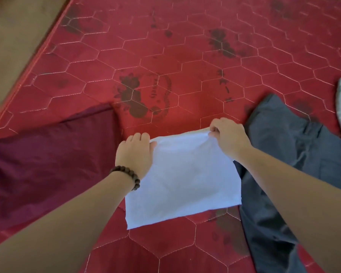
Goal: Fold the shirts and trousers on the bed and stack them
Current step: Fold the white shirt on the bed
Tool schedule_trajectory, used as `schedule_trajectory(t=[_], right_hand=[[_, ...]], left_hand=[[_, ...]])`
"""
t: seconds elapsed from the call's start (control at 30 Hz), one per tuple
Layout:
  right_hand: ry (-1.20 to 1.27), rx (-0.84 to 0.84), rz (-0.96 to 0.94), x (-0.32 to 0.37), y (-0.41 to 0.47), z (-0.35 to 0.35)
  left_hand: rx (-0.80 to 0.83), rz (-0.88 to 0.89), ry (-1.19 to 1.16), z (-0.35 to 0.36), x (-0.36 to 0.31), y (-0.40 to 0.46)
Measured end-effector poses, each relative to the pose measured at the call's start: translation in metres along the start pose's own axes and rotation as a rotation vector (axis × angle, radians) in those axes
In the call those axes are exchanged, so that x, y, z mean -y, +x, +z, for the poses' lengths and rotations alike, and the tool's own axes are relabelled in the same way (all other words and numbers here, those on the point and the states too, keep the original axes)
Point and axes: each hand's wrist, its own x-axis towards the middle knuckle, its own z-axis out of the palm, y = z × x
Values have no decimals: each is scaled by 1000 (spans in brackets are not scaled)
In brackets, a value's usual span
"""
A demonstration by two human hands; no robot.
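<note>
pinched the far corners of the folded white shirt, left hand and right hand apart, mid-bed between maroon garment and dark trousers. risked layers slipping unevenly if one pinch loosened.

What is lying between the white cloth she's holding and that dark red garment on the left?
Nothing visible: only bare red bed cover separates the white cloth from the dark red garment. Both the left hand and right hand already grip its far edge.

No legible text anywhere.
</note>
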Motion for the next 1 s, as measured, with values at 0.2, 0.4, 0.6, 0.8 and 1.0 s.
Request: schedule_trajectory(t=[0.2,0.4,0.6,0.8,1.0], right_hand=[[-111,-248,-217,37,-25,30],[-209,30,-325,29,-38,62],[-161,25,-19,20,-33,48],[105,165,176,9,-59,24],[418,217,308,18,-66,13]], left_hand=[[7,84,55,4,-33,-22],[173,19,29,27,-42,-43],[151,-76,-19,15,-37,-62],[112,-334,-235,0,-33,-109],[175,-757,-670,-28,-48,-103]])
